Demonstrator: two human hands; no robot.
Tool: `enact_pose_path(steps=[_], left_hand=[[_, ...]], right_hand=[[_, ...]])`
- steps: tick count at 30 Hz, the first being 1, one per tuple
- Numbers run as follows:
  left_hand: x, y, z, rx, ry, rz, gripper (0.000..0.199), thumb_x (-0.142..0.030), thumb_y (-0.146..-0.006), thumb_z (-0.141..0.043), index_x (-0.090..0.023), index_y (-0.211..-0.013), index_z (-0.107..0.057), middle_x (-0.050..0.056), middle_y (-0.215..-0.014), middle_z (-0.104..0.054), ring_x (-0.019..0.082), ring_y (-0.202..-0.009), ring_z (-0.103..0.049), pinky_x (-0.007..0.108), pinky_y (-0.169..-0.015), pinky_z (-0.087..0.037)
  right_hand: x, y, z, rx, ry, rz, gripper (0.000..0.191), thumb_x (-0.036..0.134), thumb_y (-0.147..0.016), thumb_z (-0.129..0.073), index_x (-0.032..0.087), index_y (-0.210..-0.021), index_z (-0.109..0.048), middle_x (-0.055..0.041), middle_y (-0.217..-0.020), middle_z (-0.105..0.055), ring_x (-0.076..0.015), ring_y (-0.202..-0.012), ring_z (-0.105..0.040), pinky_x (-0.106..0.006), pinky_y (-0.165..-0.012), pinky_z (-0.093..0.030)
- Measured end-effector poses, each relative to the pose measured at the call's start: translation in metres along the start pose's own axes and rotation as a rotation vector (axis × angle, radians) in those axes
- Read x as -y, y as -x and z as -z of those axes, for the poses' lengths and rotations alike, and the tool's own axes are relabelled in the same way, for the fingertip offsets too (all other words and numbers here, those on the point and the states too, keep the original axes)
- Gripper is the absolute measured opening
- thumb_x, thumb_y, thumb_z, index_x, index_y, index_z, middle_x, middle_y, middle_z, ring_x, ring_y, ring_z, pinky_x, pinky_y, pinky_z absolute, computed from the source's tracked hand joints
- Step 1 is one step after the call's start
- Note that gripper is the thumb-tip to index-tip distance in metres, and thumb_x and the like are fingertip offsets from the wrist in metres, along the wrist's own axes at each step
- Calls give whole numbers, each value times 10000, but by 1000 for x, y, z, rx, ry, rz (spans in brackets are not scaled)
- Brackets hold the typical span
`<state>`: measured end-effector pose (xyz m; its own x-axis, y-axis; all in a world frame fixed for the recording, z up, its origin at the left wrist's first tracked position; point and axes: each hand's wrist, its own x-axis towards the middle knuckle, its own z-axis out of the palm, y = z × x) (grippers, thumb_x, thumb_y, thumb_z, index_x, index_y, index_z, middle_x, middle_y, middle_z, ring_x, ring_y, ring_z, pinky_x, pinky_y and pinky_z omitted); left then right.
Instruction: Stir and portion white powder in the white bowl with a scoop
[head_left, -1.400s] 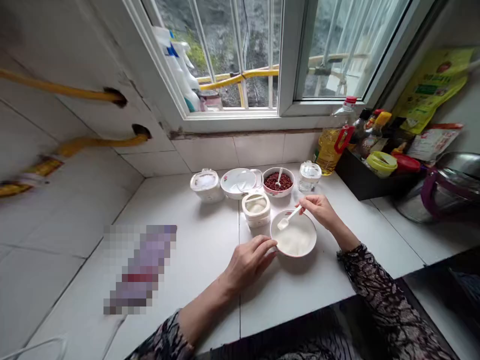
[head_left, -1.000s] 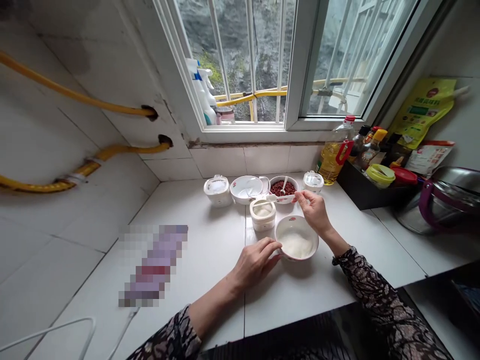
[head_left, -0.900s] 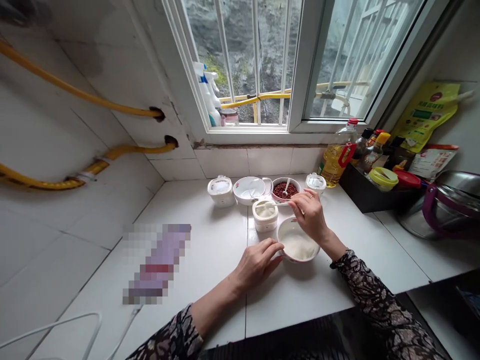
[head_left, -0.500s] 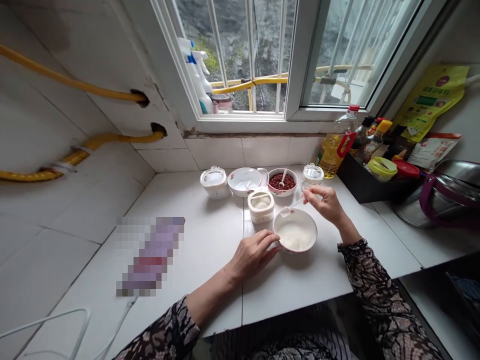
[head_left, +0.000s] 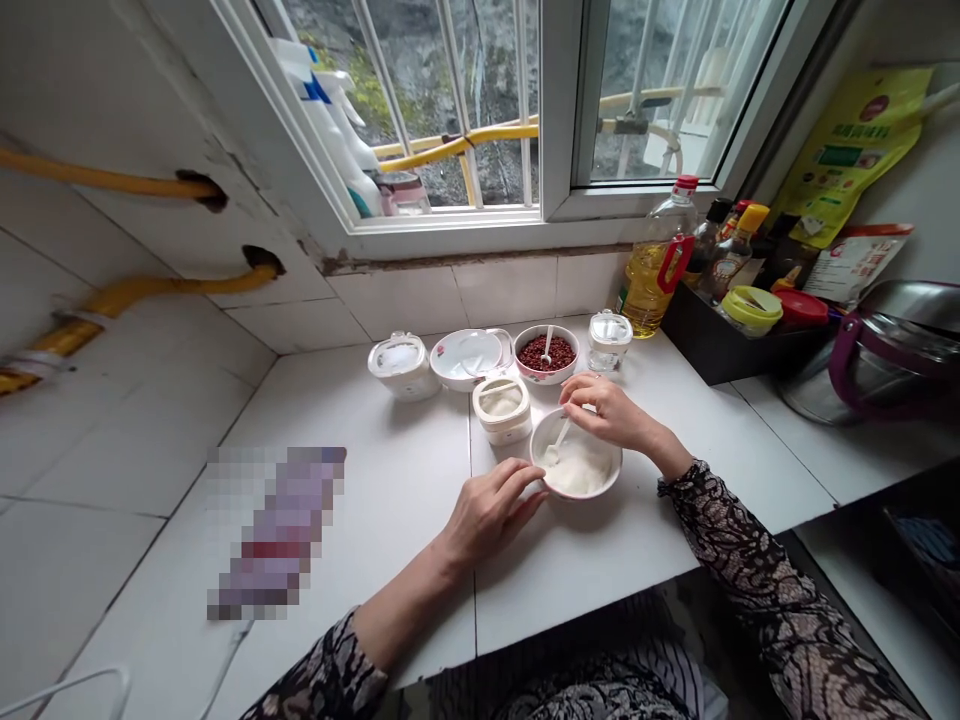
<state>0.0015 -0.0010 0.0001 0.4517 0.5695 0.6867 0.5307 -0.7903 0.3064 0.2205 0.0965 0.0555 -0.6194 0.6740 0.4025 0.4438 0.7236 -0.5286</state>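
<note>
A white bowl (head_left: pixel 577 493) of white granular stuff, perhaps sugar, stands on the counter. My left hand (head_left: pixel 491 510) steadies it, the fingertips on its left rim and the thumb low by its side. Over the far right rim, my right hand (head_left: pixel 611 412) has its fingertips closed at the top of a white spoon (head_left: pixel 556 440). The spoon slants down into the bowl, its scoop at the white grains. Just behind and left of the bowl is an open-topped white jar (head_left: pixel 502 424) with similar pale contents.
Along the back stand a lidded white container (head_left: pixel 403 372), a pale bowl (head_left: pixel 459 374), a bowl of red beans (head_left: pixel 546 376) with a spoon, a small clear-lidded jar (head_left: pixel 609 345) and an oil bottle (head_left: pixel 651 285). A blurred-out purple object (head_left: pixel 277 540) lies left; a steel pot (head_left: pixel 900 350) sits right.
My right hand has moved left and brought the spoon from above the bowl's far rim down into it. My left hand stays at the bowl. The whole view has shifted slightly.
</note>
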Motion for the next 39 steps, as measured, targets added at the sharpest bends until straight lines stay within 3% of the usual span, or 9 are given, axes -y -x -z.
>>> enact_pose_path(steps=[8,14,19,29,34,39], left_hand=[[0,-1,0,-8,-5,-10,130,-232,-993,-497,-174,-1097,-550,61,-917,-660,143,-780,-677,206,-605,-543],[-1,-2,0,-17,-16,-22,130,-242,-1007,-475,-164,-1082,-548,63,-899,-656,142,-747,-666,208,-591,-531],[-1,-2,0,-16,-13,-21,122,-234,-1008,-479,-160,-1078,-546,65,-906,-656,144,-754,-664,209,-601,-525],[-1,-2,1,-8,-19,-10,124,-243,-1008,-475,-174,-1081,-549,55,-900,-654,133,-751,-669,201,-600,-532],[-1,-2,0,-13,-12,-23,125,-228,-998,-488,-170,-1092,-547,62,-912,-657,142,-778,-675,207,-616,-543],[0,-1,0,-8,-17,-20,136,-235,-994,-493,-178,-1106,-544,57,-908,-659,140,-771,-680,203,-607,-542]], right_hand=[[-8,0,7,-97,-65,-88,237,178,-901,-520,173,-735,-689,-82,-891,-722,-191,-906,-661,-365,-834,-534],[-5,0,6,-76,95,34,241,168,-901,-529,186,-712,-677,-68,-867,-732,-214,-947,-651,-425,-906,-481],[-3,0,3,-93,172,54,239,160,-907,-519,191,-723,-669,-57,-872,-744,-211,-925,-657,-446,-927,-436],[-8,0,-9,-73,88,17,227,147,-883,-549,186,-693,-666,-53,-846,-749,-207,-911,-670,-417,-893,-459],[-12,-1,-4,-99,-15,-56,253,147,-871,-531,185,-678,-690,-59,-825,-745,-189,-865,-682,-346,-836,-509],[-16,0,7,-110,-150,-251,264,218,-845,-524,176,-663,-710,-44,-778,-732,-163,-745,-655,-274,-682,-497]])
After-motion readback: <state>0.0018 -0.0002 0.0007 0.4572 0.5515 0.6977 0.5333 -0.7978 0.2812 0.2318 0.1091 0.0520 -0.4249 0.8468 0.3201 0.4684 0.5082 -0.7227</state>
